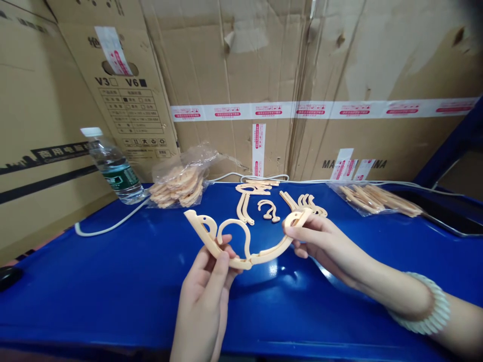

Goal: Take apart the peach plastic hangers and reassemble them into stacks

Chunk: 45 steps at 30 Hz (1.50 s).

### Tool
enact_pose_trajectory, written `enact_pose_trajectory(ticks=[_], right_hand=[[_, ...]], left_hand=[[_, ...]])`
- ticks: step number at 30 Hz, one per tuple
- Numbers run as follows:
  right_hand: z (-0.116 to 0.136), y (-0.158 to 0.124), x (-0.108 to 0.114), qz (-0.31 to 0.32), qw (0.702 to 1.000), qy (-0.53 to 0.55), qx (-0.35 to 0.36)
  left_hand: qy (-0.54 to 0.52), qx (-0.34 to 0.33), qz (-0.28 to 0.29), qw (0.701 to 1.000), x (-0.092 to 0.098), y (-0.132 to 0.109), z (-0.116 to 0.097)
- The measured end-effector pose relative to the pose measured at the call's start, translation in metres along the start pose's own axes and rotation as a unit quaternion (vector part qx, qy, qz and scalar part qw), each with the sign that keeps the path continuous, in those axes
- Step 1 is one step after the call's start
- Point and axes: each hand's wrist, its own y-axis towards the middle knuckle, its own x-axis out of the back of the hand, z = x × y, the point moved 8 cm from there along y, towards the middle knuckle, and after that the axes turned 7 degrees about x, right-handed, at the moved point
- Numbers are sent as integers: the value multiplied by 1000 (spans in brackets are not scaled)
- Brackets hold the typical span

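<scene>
A beige plastic folding hanger [269,255] is held up above the blue table, its two arms joined at the middle and its hook curving upward between them. My left hand [211,281] pinches the left arm close to the joint, thumb in front. Fingers of my right hand [311,234] grip the outer end of the right arm, by its notched tip. Behind the hanger lie loose hooks [268,210] and long curved hanger arms [245,207]. More hooks [311,203] rest in a row farther right.
A clear bag of beige parts [181,186] and a water bottle [116,171] stand at the back left. Another bag [377,198] and a dark phone-like slab [445,213] lie at the right. A white cable [109,232] crosses the blue table [113,286]. Cardboard boxes [234,65] wall the back.
</scene>
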Motion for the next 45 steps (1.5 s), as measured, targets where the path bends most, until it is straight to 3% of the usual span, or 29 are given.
enact_pose_trajectory(ticks=[15, 20, 25, 28, 34, 39, 45], right_hand=[[11, 5, 16, -49, 996, 53, 44], [11, 10, 19, -36, 997, 54, 47], [0, 7, 7, 0, 999, 39, 10], [1, 5, 4, 7, 999, 27, 26], [8, 7, 7, 16, 997, 11, 73], [10, 7, 5, 39, 995, -5, 89], [19, 6, 4, 57, 988, -61, 133]], left_hand=[[-32, -9, -28, 999, 3, -2, -3], [1, -21, -38, 999, 7, -1, -2], [187, -81, 30, 979, -11, -7, -9], [247, -97, 80, 961, -28, -15, -13], [318, -23, 169, 933, -42, -22, -8], [406, 11, 236, 883, -43, -15, -8], [475, 65, 284, 830, -61, -2, -18]])
